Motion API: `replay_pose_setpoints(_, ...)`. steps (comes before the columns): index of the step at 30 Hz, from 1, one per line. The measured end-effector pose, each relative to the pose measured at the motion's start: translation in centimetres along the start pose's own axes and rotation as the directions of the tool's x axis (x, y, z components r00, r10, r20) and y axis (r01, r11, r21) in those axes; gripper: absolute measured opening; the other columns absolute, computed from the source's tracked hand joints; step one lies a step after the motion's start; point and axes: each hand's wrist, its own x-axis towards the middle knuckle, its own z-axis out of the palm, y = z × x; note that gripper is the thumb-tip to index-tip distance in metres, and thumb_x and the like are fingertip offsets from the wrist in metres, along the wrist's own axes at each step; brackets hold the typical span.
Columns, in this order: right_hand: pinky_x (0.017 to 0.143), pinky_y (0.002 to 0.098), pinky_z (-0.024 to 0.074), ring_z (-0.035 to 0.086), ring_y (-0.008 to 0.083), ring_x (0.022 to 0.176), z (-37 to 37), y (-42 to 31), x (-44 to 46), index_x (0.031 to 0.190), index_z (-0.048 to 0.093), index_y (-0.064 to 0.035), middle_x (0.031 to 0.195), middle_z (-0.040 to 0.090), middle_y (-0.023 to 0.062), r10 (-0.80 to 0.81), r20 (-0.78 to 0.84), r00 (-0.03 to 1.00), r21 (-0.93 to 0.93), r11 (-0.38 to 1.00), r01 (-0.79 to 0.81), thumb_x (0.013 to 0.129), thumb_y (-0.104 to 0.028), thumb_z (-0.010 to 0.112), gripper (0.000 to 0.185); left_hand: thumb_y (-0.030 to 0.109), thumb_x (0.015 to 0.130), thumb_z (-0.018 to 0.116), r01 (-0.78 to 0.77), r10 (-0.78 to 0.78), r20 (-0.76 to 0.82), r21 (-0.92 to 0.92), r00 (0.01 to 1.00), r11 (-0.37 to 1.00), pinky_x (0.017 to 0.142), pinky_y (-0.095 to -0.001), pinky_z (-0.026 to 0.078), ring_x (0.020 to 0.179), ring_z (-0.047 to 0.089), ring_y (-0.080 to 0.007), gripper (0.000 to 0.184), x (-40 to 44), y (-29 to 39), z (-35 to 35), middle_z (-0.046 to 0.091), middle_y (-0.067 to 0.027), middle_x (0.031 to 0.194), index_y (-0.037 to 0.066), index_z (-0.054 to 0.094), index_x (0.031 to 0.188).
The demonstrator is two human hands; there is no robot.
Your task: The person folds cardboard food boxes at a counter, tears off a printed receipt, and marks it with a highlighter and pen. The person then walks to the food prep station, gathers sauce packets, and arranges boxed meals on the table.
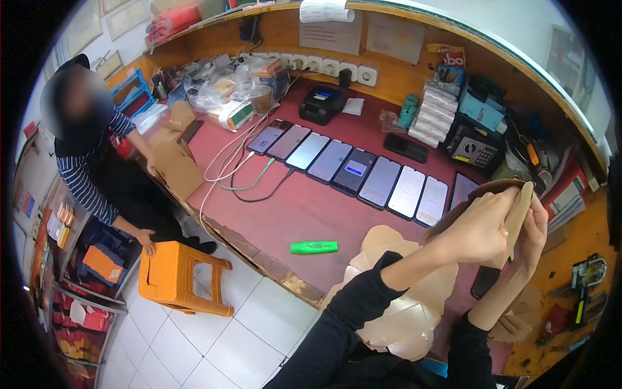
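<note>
Both my hands are raised over the right end of the counter, closed on a brown paper food box [516,223] that is partly folded. My left hand [478,228] is a fist around its near side, hiding part of the card. On the other side, the fingers of my right hand [534,228] pinch the box's upright wall. Below my forearms lie flat, unfolded food-box blanks [408,305] with a glossy inner face. A row of several lit phones [383,181] runs along the counter, its right end beside the box.
A green highlighter [313,247] lies on the red counter [259,223]. Charging cables [223,170] cross its left part. Behind stand a black printer [322,104], stacked white boxes [435,111] and a small safe [472,148]. Another person [84,149] touches an orange stool [170,277].
</note>
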Motion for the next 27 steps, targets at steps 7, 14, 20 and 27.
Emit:
replay_pose_setpoints(7,0.091,0.0303,0.0379,0.050,0.0236,0.107,-0.1,-2.2,-3.6,0.123,0.040,0.0058,0.121,0.048,0.0204,0.084,-0.036,0.996,-0.073,0.994,-0.086,0.081,-0.037,0.059,0.062,-0.003,0.061,0.054,-0.163,0.157,0.171,0.022,0.973,0.986,0.072,-0.0446,0.044,0.083,0.055,-0.0412,0.041,-0.1,0.3,1.7,0.058,-0.0243,0.082,0.000,0.052,0.102)
replay_pose_setpoints(14,0.105,0.0413,0.0151,0.019,0.0314,0.131,-1.7,-4.6,-9.7,0.139,0.005,-0.0037,0.141,0.017,0.0248,0.169,0.322,0.931,-0.209,0.972,-0.105,0.049,-0.021,0.081,0.119,-0.002,0.059,0.060,-0.414,0.280,0.533,0.149,0.799,0.898,0.058,-0.0405,0.046,0.064,0.059,-0.0334,0.025,-3.6,1.7,6.8,0.058,-0.0150,0.065,0.003,0.053,0.083)
replay_pose_setpoints(20,0.096,0.0367,0.0341,0.040,0.0249,0.116,-4.3,-3.3,-19.6,0.133,0.019,-0.0018,0.130,0.035,0.0133,0.268,-0.329,0.905,-0.240,0.904,-0.355,0.052,-0.021,0.079,0.103,0.009,0.056,0.069,-0.356,0.373,-0.020,0.251,0.928,0.900,0.085,-0.0374,0.042,0.105,0.047,-0.0328,0.066,-5.5,2.4,5.8,0.043,-0.0181,0.114,0.001,0.041,0.116)
replay_pose_setpoints(27,0.093,0.0367,0.0367,0.042,0.0232,0.112,0.0,-5.5,-18.7,0.132,0.021,-0.0055,0.124,0.037,0.0097,-0.111,-0.463,0.879,-0.338,0.939,-0.060,0.052,-0.022,0.080,0.101,0.031,0.047,0.086,-0.089,0.171,0.294,-0.273,0.940,0.958,0.106,-0.0412,0.014,0.132,0.012,-0.0312,0.139,-5.1,-2.0,10.7,0.006,-0.0189,0.142,0.006,-0.018,0.136)
